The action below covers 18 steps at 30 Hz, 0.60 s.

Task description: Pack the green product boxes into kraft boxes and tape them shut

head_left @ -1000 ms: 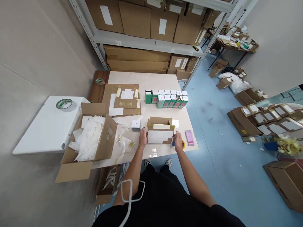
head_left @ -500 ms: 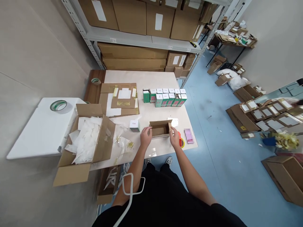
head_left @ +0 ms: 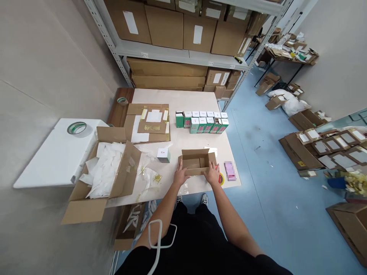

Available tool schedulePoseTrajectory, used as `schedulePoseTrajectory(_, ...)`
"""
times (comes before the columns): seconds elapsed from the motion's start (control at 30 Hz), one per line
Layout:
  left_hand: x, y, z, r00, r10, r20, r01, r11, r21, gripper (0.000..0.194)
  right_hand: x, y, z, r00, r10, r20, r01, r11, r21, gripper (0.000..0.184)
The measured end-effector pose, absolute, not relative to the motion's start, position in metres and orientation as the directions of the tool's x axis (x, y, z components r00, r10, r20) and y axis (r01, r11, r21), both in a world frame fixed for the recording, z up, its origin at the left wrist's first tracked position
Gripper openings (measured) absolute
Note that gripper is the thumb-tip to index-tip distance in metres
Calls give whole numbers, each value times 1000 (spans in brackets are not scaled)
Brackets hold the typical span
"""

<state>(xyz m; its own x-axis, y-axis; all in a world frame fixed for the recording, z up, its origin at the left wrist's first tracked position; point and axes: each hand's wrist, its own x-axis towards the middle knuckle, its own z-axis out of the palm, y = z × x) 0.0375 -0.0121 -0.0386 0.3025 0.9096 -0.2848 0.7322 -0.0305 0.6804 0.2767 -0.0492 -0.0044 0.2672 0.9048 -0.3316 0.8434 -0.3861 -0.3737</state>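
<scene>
A small open cardboard box (head_left: 196,171) sits near the table's front edge, its inside showing bare brown walls. At its left front corner, my left hand (head_left: 180,174) grips the side. My right hand (head_left: 212,173) holds the right front corner, fingers along the side flap. To the left of the box stands a single small white-and-green carton (head_left: 163,155). Several green-and-white cartons (head_left: 202,125) are lined up in rows behind it. Beside my right hand lies a yellow tape roll (head_left: 221,179), partly hidden, with a pixelated pink item (head_left: 230,171) to its right.
A large open carton (head_left: 126,172) full of white paper stands at the left. Flattened cardboard (head_left: 134,120) lies behind it. Tape rolls rest on a white surface (head_left: 54,152) and a brown board (head_left: 114,110). Shelving (head_left: 172,53) with boxes borders the table's back.
The small box's side flaps now spread farther outward, and both hands have shifted slightly lower along its front corners. The whole view has moved a little.
</scene>
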Motion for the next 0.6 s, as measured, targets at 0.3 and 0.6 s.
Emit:
schedulePoseTrajectory(0.3, 65, -27, -24, 96, 973, -212, 712, 82, 697, 24, 313, -42, -17, 108, 915, -389, 814, -306, -494, 75)
schedulePoseTrajectory(0.6, 71, -86, 8, -49, 991, -125, 654, 126, 746, 30, 302, 8, 6, -132, 970, -206, 861, 10, -508, 77)
